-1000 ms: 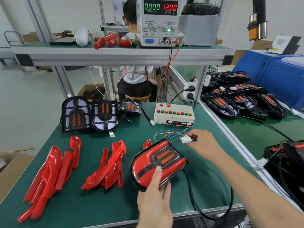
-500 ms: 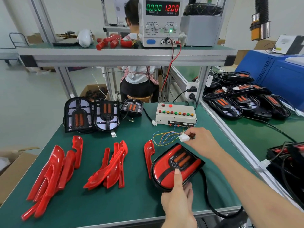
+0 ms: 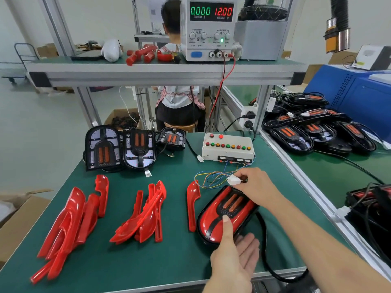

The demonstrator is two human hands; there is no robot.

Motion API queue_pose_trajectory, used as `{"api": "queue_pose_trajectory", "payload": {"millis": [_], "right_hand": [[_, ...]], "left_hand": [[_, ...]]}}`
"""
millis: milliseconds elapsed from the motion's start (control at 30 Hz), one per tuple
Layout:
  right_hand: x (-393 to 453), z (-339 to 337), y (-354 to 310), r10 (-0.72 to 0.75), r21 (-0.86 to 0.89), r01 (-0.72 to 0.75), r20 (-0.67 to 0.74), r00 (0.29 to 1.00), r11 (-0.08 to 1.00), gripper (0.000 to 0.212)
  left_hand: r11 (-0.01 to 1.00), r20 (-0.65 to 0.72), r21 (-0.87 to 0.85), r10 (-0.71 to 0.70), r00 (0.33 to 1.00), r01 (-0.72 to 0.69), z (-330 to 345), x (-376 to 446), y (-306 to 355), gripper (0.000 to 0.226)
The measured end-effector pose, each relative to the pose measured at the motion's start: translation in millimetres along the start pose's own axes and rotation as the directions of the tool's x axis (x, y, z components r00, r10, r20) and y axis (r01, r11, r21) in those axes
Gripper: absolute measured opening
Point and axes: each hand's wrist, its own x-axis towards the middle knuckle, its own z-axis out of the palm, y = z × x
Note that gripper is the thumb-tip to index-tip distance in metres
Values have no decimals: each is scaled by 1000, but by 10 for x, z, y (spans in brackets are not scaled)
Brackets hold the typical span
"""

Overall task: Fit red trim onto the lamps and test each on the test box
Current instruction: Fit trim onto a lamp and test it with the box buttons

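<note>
1. Red glossy trim covers the lamp (image 3: 226, 218), which lies on the green table (image 3: 169, 261) near its front edge, long axis running from the near-left up toward the far-right.
2. The left hand (image 3: 234, 256) steadies the lamp's near end: thumb pressed on top, fingers lying loosely open beside and under its edge.
3. The right hand (image 3: 254, 185) is just past the lamp's far end, its grip pinched closed on a white plug (image 3: 233, 179) with thin coloured wires (image 3: 211, 176) attached.
4. Those wires run away from the hand to the test box (image 3: 227, 148), which sits farther back on the table; the right hand is the nearer one to it.
5. Whether the plug is already mated to the lamp's own black cable (image 3: 264, 250) cannot be told.
6. Loose red trim pieces (image 3: 67, 220) lie piled to the left, and bare lamps (image 3: 120, 148) wait at the back left.
</note>
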Motion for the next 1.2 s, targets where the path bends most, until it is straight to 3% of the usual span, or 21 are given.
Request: {"api": "queue_pose_trajectory", "payload": {"millis": [167, 267, 333, 400, 433, 500, 567, 667, 833, 967, 1067, 1200], "right_hand": [[-54, -36, -5, -13, 24, 13, -7, 1000, 1000, 19], [-80, -70, 15, -3, 36, 4, -9, 1000, 999, 17], [-99, -110, 28, -12, 54, 13, -13, 1000, 998, 22], [-125, -146, 25, -28, 63, 29, -23, 999, 998, 25], [-139, -160, 18, -37, 67, 39, -31, 999, 997, 26], [-159, -176, -8, -61, 72, 64, -47, 997, 995, 26], [-176, -183, -58, -88, 74, 93, -61, 994, 993, 23], [-173, -180, -136, -116, 74, 121, -76, 990, 990, 16], [-150, -187, -236, -138, 63, 145, -93, 986, 987, 14], [-160, -215, -216, -84, 90, 83, 9, 996, 993, 39], [-173, -300, -172, -65, 177, 43, 118, 991, 983, 33], [-179, -315, -175, -140, 68, 140, -1, 990, 988, 21]], "left_hand": [[981, 115, 73, -189, 975, 182, -134, -153, 107, 81], [952, 229, 240, -246, 942, 191, -258, -252, 135, 59], [912, 239, 410, -121, 963, 12, -289, -246, 273, 32], [769, 225, 579, 168, 960, -270, -206, -139, 533, 28], [679, 231, 623, 315, 921, -388, -131, -75, 681, 26], [560, 259, 662, 453, 853, -498, 71, 67, 952, 23], [507, 281, 704, 443, 851, -497, 279, 228, 1127, 27], [586, 267, 706, 299, 916, -397, 527, 407, 1237, 34], [779, 245, 554, 186, 951, -295, 684, 543, 1181, 17], [817, 231, 479, 235, 944, -321, 636, 600, 1213, 11], [833, 226, 453, 237, 945, -317, 584, 603, 1286, 17], [853, 234, 442, 189, 954, -278, 586, 585, 1318, 21]]}}
